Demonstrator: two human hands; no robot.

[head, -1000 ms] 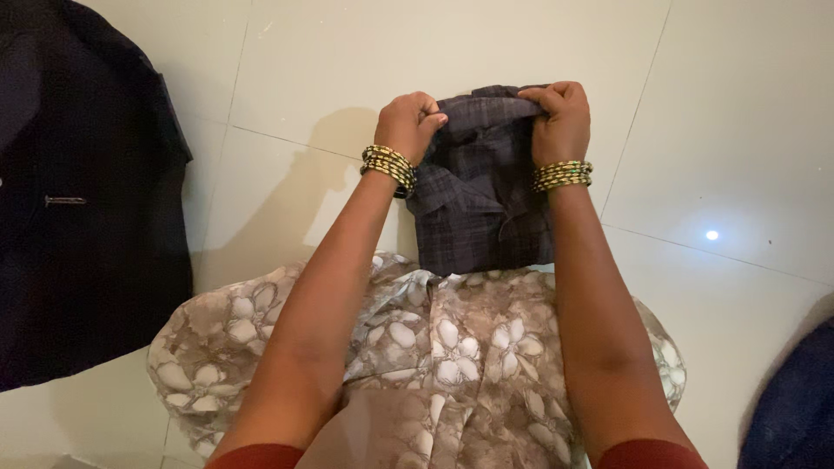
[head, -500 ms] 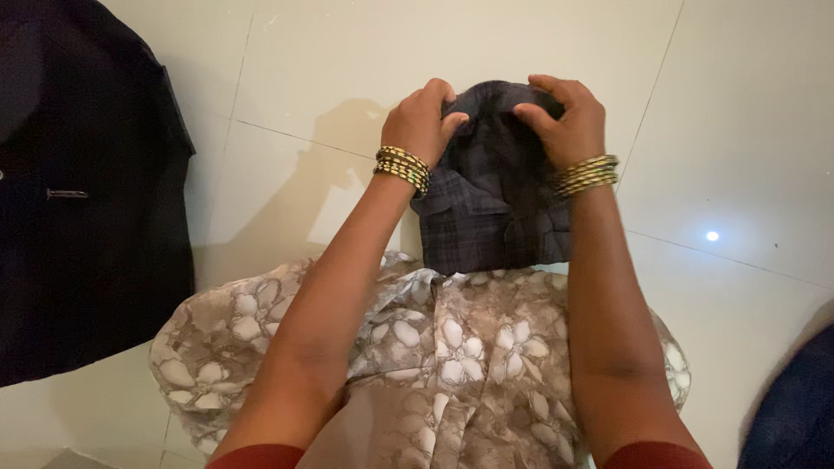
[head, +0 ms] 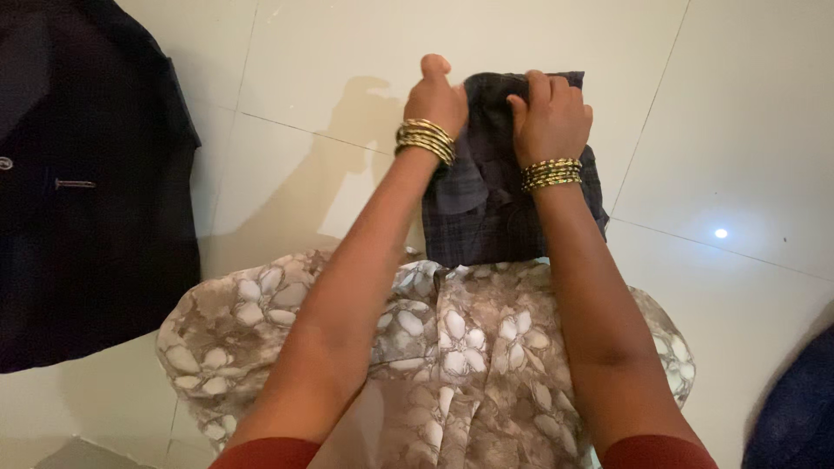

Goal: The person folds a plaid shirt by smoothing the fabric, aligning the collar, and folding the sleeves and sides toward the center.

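While folded, checked shirt [head: 486,200], hands pressing

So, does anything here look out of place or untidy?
Nothing stands out. The folded dark checked shirt lies flat on the pale tiled floor, with the left hand at its edge and the right hand pressed on top. Another dark garment lies spread at the left.

A dark grey shirt [head: 486,208] is showing a faint plaid check in paler lines. Gold bangles [head: 425,140] with green flecks are glinting on both wrists. The dress [head: 452,347] is showing beige-brown cloth with cream flowers, and dark red sleeves [head: 647,453] are showing low down. The floor [head: 738,130] is gleaming in cream tiles. A black garment [head: 87,191] is lying at the left, a navy cloth [head: 795,408] at the right.
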